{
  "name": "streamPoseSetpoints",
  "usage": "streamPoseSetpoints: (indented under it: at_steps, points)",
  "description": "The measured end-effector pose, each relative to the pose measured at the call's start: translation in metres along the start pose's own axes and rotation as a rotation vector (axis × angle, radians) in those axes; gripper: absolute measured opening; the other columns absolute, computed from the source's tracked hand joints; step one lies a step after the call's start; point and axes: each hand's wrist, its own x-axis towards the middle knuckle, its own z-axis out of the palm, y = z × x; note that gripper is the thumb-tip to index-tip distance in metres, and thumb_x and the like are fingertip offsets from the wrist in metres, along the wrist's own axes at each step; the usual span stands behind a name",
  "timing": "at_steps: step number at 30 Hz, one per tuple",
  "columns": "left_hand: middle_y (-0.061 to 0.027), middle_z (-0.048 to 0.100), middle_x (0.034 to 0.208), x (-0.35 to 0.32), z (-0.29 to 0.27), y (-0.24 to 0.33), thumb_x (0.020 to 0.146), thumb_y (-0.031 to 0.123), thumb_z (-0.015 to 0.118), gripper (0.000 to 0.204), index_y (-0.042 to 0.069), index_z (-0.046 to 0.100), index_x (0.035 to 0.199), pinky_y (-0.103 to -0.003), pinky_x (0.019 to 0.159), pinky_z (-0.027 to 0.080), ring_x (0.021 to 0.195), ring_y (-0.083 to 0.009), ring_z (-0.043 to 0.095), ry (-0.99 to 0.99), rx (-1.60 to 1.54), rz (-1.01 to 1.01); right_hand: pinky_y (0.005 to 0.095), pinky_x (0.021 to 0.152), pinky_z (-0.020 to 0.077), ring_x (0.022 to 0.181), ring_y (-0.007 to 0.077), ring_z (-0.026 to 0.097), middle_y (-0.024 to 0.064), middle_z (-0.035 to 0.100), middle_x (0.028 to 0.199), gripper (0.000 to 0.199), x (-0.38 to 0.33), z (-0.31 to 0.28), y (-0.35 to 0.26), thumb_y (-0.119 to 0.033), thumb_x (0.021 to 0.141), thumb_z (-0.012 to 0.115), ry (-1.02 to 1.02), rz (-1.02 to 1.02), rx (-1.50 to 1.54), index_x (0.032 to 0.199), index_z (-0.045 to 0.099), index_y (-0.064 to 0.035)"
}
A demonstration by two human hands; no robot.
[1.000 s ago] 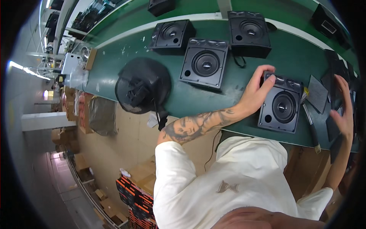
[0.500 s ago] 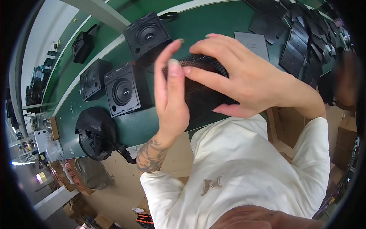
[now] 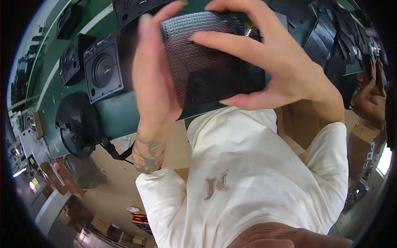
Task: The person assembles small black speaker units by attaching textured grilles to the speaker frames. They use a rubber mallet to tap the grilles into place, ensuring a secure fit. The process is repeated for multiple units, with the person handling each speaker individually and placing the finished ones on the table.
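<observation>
A black mesh speaker grille (image 3: pixel 211 68) is held up between my two hands, its perforated face toward me and catching light along the top edge. My left hand (image 3: pixel 154 82) presses its palm against the grille's left edge, fingers pointing upward and slightly blurred. From the right, my right hand (image 3: pixel 275 58) spans it, thumb at the lower edge, one finger across the mesh and others over the top. Whether a speaker box sits behind the mesh is hidden. Left of my left hand, a black speaker (image 3: pixel 104 68) without a grille stands on the green table (image 3: pixel 120 118).
More speakers stand behind: one (image 3: pixel 71 60) at left, another (image 3: pixel 134 10) behind my left hand. A black mesh bag (image 3: pixel 76 120) with a strap lies at the table's front-left edge. Flat black panels (image 3: pixel 326 37) are piled at far right. Another person's arm (image 3: pixel 370 101) shows at the right rim.
Both hands have raised the grille nearer to me and tilted it, so its broad mesh face now shows. The view has shifted, and the speakers and bag sit farther left.
</observation>
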Motion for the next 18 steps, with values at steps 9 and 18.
streamPoseSetpoints:
  at_steps: [9, 18]
  points:
    - [-0.0146, 0.047, 0.154, -0.026, -0.037, -0.051, 0.111, 0.031, 0.043, 0.054, -0.002, 0.040, 0.153, -0.040, 0.123, 0.025, 0.149, -0.0241, 0.037, 0.372, 0.214, 0.110, 0.0498, 0.114, 0.0374, 0.137, 0.0435, 0.045, 0.0244, 0.044, 0.151, 0.076, -0.005, 0.014, 0.007, -0.031, 0.071, 0.089, -0.245, 0.049, -0.005, 0.141, 0.065, -0.0142]
    - [-0.0189, 0.046, 0.153, -0.027, -0.024, -0.058, 0.110, 0.032, 0.032, 0.056, -0.002, 0.035, 0.154, -0.043, 0.119, 0.039, 0.141, -0.0281, 0.047, 0.301, 0.011, 0.074, 0.0491, 0.115, 0.0371, 0.139, 0.0427, 0.045, 0.0260, 0.042, 0.152, 0.076, 0.008, 0.014, 0.011, -0.033, 0.079, 0.083, -0.336, -0.013, -0.082, 0.147, 0.057, -0.0107]
